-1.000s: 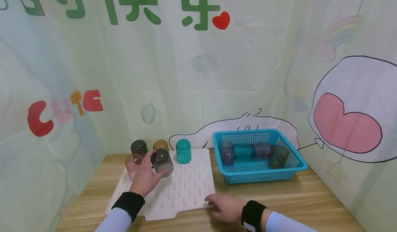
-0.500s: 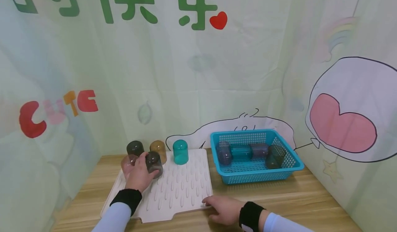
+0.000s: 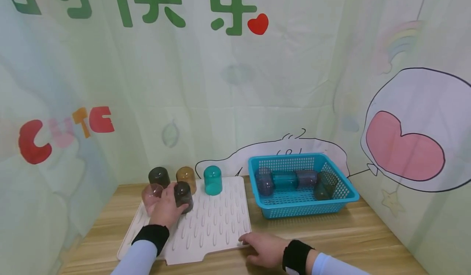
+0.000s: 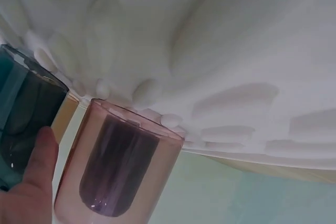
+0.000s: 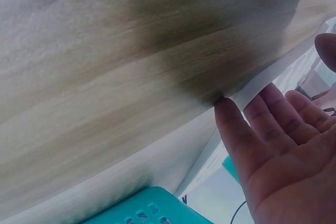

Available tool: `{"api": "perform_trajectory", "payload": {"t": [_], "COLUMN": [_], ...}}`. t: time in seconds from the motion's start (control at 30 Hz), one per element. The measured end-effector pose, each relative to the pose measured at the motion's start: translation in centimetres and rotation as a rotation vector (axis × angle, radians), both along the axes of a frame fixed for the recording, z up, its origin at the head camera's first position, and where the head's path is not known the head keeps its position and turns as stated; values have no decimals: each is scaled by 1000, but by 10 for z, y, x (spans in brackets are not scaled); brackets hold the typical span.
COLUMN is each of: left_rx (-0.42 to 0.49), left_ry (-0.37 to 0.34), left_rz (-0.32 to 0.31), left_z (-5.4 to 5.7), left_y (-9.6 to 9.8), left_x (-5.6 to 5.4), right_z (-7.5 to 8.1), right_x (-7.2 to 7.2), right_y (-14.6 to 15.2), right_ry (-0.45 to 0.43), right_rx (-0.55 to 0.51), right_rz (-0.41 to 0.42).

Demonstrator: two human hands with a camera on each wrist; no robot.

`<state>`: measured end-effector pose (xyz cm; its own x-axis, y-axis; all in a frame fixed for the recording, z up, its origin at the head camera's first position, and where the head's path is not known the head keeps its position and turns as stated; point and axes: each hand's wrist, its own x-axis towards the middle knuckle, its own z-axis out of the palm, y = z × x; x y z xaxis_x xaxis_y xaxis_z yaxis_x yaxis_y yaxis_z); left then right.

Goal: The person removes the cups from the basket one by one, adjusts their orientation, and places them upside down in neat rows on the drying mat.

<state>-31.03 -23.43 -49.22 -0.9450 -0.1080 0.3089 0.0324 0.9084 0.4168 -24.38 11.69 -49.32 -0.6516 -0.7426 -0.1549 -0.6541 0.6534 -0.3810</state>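
My left hand grips a dark grey see-through cup, upside down over the left part of the white ridged draining tray. In the left wrist view, one finger lies against the dark cup's side. A pink cup stands upside down just left of that hand, partly hidden by it. Behind are another dark cup, an amber cup and a teal cup, all inverted. My right hand rests at the tray's front right corner, its fingers touching the edge.
A blue plastic basket stands right of the tray, with several coloured cups lying in it. Both tray and basket sit on a wood-grain table. A printed curtain closes off the back and sides.
My left hand has brought the dark grey cup leftward and down to the tray, beside the pink cup. The right hand stays at the tray's corner. The head view has shifted slightly.
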Motion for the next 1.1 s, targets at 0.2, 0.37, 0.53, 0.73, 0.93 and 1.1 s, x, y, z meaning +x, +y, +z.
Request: {"api": "perform_trajectory", "payload": {"t": [0.2, 0.37, 0.53, 0.73, 0.93, 1.1], "left_rx": [4, -2, -5, -32, -39, -79], "left_ry": [-6, -14, -11, 44, 138, 323], "left_rz": [-12, -12, -17, -25, -51, -70], "left_z": [0, 0, 1, 4, 11, 21], "left_y": [0, -1, 0, -2, -1, 6], "left_x": [0, 0, 2, 4, 11, 20], "right_z": [0, 0, 0, -4, -2, 2], "right_x": [1, 2, 2, 1, 1, 3], "right_y": [-1, -1, -2, -2, -3, -3], "right_ry": [6, 15, 6, 27, 26, 35], "right_rx": [0, 4, 8, 16, 26, 22], "right_rz": [-3, -2, -12, -14, -15, -5]}}
